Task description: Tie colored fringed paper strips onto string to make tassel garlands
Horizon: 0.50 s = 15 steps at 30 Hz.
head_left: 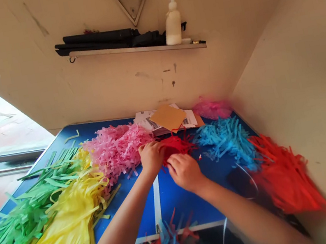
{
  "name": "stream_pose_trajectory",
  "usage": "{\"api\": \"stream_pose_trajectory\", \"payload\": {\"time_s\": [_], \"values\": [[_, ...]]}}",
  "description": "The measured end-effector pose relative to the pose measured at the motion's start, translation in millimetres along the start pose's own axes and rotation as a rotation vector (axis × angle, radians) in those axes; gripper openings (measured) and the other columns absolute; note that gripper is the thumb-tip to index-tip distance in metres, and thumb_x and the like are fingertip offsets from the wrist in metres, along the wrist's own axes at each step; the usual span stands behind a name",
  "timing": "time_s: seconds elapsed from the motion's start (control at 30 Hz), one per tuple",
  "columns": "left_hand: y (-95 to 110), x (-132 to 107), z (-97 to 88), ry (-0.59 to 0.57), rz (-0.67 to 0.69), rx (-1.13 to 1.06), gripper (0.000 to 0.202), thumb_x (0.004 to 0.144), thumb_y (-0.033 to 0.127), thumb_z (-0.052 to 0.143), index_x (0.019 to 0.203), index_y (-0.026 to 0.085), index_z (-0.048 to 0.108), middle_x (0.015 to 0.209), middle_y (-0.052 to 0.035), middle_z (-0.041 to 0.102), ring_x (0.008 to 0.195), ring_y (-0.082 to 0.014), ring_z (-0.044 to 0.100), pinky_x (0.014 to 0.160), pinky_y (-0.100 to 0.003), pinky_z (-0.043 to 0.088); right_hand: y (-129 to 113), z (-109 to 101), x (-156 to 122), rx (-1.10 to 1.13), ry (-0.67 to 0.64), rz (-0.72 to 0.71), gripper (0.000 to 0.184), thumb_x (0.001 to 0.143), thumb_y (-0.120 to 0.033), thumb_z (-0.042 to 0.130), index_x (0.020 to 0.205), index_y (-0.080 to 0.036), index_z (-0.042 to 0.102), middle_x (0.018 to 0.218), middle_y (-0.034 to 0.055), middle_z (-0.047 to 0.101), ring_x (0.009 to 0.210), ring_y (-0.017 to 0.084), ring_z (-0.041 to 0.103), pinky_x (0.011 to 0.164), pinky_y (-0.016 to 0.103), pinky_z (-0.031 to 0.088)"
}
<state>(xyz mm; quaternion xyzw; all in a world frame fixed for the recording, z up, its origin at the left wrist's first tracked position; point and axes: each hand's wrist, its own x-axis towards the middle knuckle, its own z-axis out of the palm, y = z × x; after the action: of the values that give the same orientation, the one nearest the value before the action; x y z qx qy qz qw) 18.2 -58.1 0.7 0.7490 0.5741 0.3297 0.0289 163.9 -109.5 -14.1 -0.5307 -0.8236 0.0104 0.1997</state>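
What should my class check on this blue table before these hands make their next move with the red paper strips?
Hands at the red paper strips: ok. The left hand and right hand are both at the bunch.
Grip on the strips: cannot tell. The view is blurred and the hands cover part of the bunch.
Colours kept apart: not ok. The yellow paper strips overlap the green paper strips.
Strips kept on the blue table: not ok. The yellow paper strips hang over its near edge.
White squeeze bottle on the table: not ok. It stands on the wall shelf.
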Motion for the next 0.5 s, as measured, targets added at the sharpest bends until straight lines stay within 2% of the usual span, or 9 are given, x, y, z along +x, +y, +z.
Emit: {"api": "stream_pose_trajectory", "payload": {"time_s": [0.03,0.1,0.2,0.27,0.33,0.4,0.43,0.47,0.5], "values": [[-2.2,2.6,0.3,0.013,-0.015,-0.015,0.014,0.084,0.023,0.060,0.081,0.022,0.074,0.085,-0.0047,0.074,0.087,-0.0225,0.065,0.086,-0.039,0.043,-4.2,9.9,-1.2,0.000,-0.095,0.017,0.035,0.096,-0.032,0.046,0.122,-0.012,0.060,0.124,0.0178,0.061,0.109,0.028,0.057,0.093,0.039,0.040],[-6.3,7.3,-1.4,0.055,-0.035,-0.048,0.012,0.082,0.023,0.061,0.078,0.022,0.073,0.083,-0.0031,0.074,0.083,-0.0201,0.067,0.078,-0.032,0.047,-7.4,29.6,0.9,-0.018,-0.226,0.054,0.055,0.091,-0.043,0.054,0.133,-0.007,0.052,0.135,0.0228,0.053,0.119,0.033,0.052,0.096,0.043,0.039],[-16.5,12.5,-14.2,0.195,-0.075,-0.091,0.013,0.081,0.021,0.059,0.085,0.020,0.071,0.084,-0.0012,0.074,0.079,-0.0160,0.067,0.071,-0.025,0.049,0.2,48.9,11.2,-0.042,-0.289,0.100,0.081,0.087,-0.062,0.051,0.143,-0.005,0.040,0.147,0.0260,0.039,0.134,0.038,0.037,0.106,0.050,0.028],[-26.7,14.4,-32.0,0.335,-0.126,-0.103,0.016,0.083,0.022,0.055,0.091,0.018,0.068,0.082,-0.0021,0.073,0.074,-0.0152,0.067,0.066,-0.024,0.050,9.4,52.1,19.7,-0.056,-0.294,0.156,0.084,0.086,-0.069,0.046,0.143,-0.007,0.040,0.147,0.0249,0.039,0.136,0.038,0.033,0.110,0.052,0.021],[-36.3,13.7,-56.2,0.523,-0.189,-0.092,0.020,0.085,0.025,0.051,0.095,0.014,0.064,0.083,-0.0046,0.071,0.073,-0.0164,0.066,0.065,-0.026,0.050,18.7,47.7,27.7,-0.058,-0.300,0.196,0.083,0.085,-0.070,0.047,0.141,-0.010,0.044,0.146,0.0235,0.041,0.136,0.038,0.033,0.110,0.053,0.018],[-41.7,8.1,-82.9,0.759,-0.205,-0.053,0.022,0.087,0.027,0.051,0.100,0.013,0.062,0.090,-0.0079,0.071,0.084,-0.0196,0.066,0.075,-0.032,0.051,25.5,36.5,31.6,-0.050,-0.319,0.215,0.078,0.085,-0.068,0.050,0.138,-0.012,0.048,0.145,0.0220,0.044,0.134,0.037,0.037,0.110,0.054,0.019],[-42.1,2.8,-95.2,0.835,-0.147,-0.020,0.022,0.087,0.027,0.051,0.101,0.013,0.062,0.092,-0.0087,0.071,0.092,-0.0212,0.066,0.083,-0.035,0.050,26.9,28.9,30.2,-0.046,-0.316,0.216,0.074,0.085,-0.066,0.053,0.137,-0.013,0.050,0.144,0.0213,0.045,0.134,0.037,0.037,0.110,0.054,0.019],[-41.0,-4.3,-105.8,0.843,-0.034,0.027,0.021,0.086,0.026,0.054,0.101,0.015,0.063,0.093,-0.0082,0.072,0.097,-0.0223,0.065,0.091,-0.038,0.048,26.3,20.7,25.6,-0.031,-0.289,0.215,0.068,0.086,-0.061,0.055,0.134,-0.013,0.053,0.144,0.0204,0.046,0.135,0.036,0.036,0.111,0.054,0.018],[-38.5,-13.2,-113.6,0.754,0.116,0.079,0.020,0.085,0.026,0.056,0.101,0.018,0.065,0.093,-0.0067,0.074,0.098,-0.0223,0.066,0.096,-0.040,0.047,23.2,12.6,17.1,0.012,-0.243,0.212,0.059,0.087,-0.056,0.056,0.130,-0.014,0.057,0.142,0.0193,0.048,0.135,0.035,0.036,0.111,0.053,0.018]]}}
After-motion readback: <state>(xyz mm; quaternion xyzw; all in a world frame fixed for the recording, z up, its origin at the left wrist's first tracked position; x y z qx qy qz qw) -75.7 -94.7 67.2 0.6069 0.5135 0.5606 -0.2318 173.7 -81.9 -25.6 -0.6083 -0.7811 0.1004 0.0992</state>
